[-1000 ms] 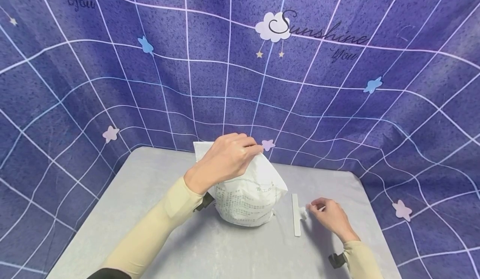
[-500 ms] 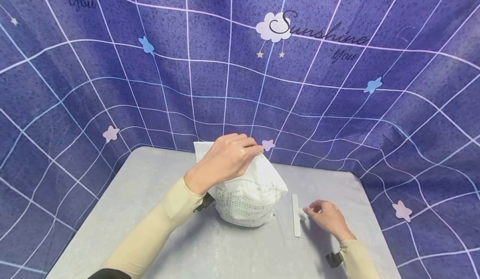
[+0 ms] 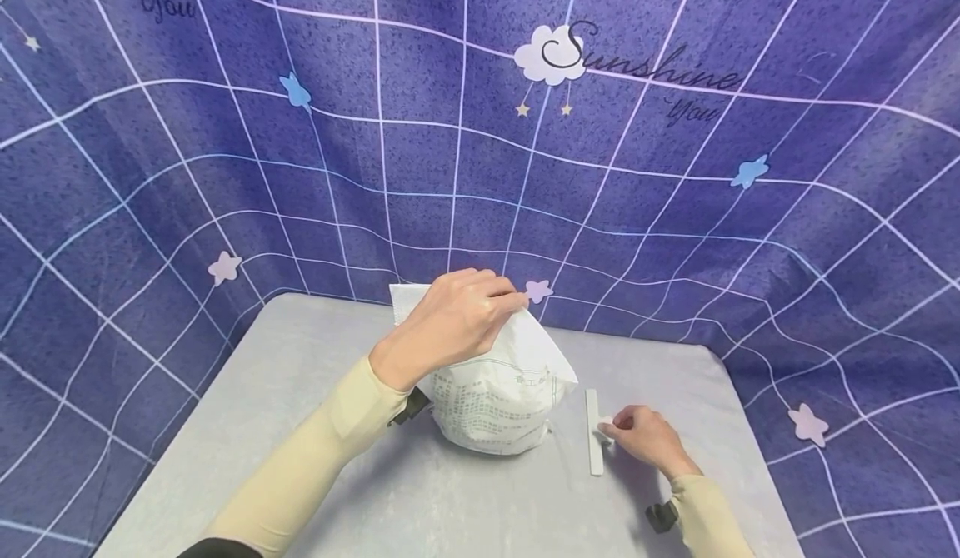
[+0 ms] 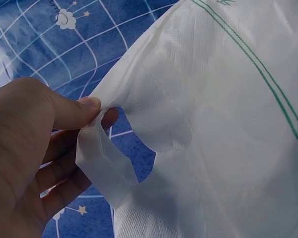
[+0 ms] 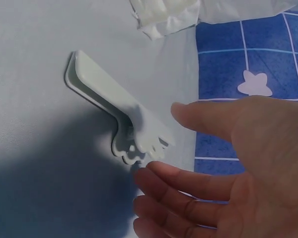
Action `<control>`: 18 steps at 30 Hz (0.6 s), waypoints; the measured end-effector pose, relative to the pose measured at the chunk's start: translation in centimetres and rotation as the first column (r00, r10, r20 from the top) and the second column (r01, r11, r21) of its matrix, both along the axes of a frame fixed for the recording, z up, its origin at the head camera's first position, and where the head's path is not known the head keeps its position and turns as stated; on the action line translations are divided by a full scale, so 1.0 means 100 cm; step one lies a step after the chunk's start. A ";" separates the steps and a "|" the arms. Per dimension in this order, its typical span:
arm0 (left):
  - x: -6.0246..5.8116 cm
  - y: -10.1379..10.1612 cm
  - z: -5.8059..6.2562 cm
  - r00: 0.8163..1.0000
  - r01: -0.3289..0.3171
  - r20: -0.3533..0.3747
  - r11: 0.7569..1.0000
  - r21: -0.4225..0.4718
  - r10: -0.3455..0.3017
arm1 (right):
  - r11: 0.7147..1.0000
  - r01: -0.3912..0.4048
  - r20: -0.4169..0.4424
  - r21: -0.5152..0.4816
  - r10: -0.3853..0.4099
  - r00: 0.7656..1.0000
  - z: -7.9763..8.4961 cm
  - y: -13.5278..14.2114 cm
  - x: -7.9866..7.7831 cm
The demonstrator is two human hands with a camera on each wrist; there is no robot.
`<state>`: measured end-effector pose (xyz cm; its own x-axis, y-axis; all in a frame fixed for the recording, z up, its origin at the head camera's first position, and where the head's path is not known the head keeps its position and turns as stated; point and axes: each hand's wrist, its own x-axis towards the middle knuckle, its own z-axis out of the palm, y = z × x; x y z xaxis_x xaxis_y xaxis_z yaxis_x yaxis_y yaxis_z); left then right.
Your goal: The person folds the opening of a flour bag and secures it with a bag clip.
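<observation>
A white bag with rows of printed text (image 3: 491, 412) stands bulging at mid table. My left hand (image 3: 453, 316) holds it up by its top edge. From the left wrist, thumb and forefinger pinch the bag (image 4: 228, 119) beside a cut-out handle hole; green lines cross its side. Right of the bag lies a white sealing clip (image 3: 592, 437) with a long bar and a scalloped grip. My right hand (image 3: 648, 441) is at that grip. In the right wrist view, thumb and fingers stand apart next to the clip (image 5: 107, 89), the fingertips close to its scalloped end.
A grey cloth covers the table (image 3: 300, 475). Behind it and on both sides hangs a blue-purple curtain (image 3: 420, 158) with grid lines, stars and clouds. A dark wrist camera (image 3: 662, 516) sits below the right wrist.
My right hand has moved a little left, bringing its fingertips to the clip's grip. The left hand and the bag stay where they were.
</observation>
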<state>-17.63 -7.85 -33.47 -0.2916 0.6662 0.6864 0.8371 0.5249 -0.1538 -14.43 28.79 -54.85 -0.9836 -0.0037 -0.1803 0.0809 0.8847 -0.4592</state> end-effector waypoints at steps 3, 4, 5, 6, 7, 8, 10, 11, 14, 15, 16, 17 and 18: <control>0.000 0.000 0.001 1.000 0.000 0.002 1.000 -0.003 0.000 | 1.000 -0.007 0.009 0.006 0.007 1.000 -0.001 -0.001 0.000; 0.000 0.000 0.001 1.000 0.001 0.002 1.000 -0.003 -0.001 | 1.000 -0.012 0.011 0.008 0.012 1.000 -0.001 -0.001 0.000; 0.000 0.001 0.001 1.000 0.001 0.001 1.000 -0.004 -0.001 | 1.000 -0.017 0.013 0.009 0.017 1.000 -0.001 -0.001 0.000; 0.000 0.001 0.001 1.000 0.002 0.002 1.000 -0.004 -0.002 | 1.000 -0.018 0.019 0.009 0.018 1.000 -0.001 -0.001 0.000; 0.000 0.001 0.002 1.000 0.002 0.001 1.000 -0.004 -0.002 | 1.000 -0.019 0.023 0.008 0.019 1.000 -0.001 -0.001 0.000; 0.000 0.001 0.002 1.000 0.002 0.001 1.000 -0.004 -0.002 | 1.000 -0.020 0.028 0.008 0.020 0.999 -0.001 -0.001 0.000; 0.000 0.001 0.002 1.000 0.001 0.001 1.000 -0.006 -0.001 | 1.000 -0.025 0.034 0.009 0.025 0.999 -0.001 -0.001 0.000; 0.000 0.001 0.002 1.000 0.000 0.003 1.000 -0.007 0.000 | 1.000 -0.025 0.036 0.011 0.025 0.999 -0.001 -0.001 0.000; 0.000 0.001 0.002 1.000 -0.004 0.002 1.000 -0.008 0.004 | 0.999 -0.028 0.037 0.017 0.027 0.999 0.000 -0.001 -0.001; 0.000 0.001 0.002 1.000 -0.004 0.003 1.000 -0.007 0.004 | 0.999 -0.032 0.037 0.019 0.031 0.999 0.000 -0.001 -0.001; 0.000 0.001 0.002 1.000 -0.006 0.001 1.000 -0.007 0.006 | 0.999 -0.034 0.039 0.020 0.033 0.999 0.000 -0.001 -0.001; 0.000 0.000 0.001 1.000 -0.007 0.000 1.000 -0.007 0.007 | 0.999 -0.036 0.043 0.020 0.035 0.998 0.001 -0.002 -0.002; 0.000 0.000 0.001 1.000 -0.009 -0.001 1.000 -0.007 0.009 | 0.999 -0.037 0.048 0.018 0.036 0.998 0.001 -0.002 -0.002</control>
<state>-17.65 -7.82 -33.36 -0.2966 0.6685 0.6820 0.8324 0.5311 -0.1586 -14.65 28.54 -54.75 -0.9733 -0.0355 -0.2269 0.0695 0.8961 -0.4384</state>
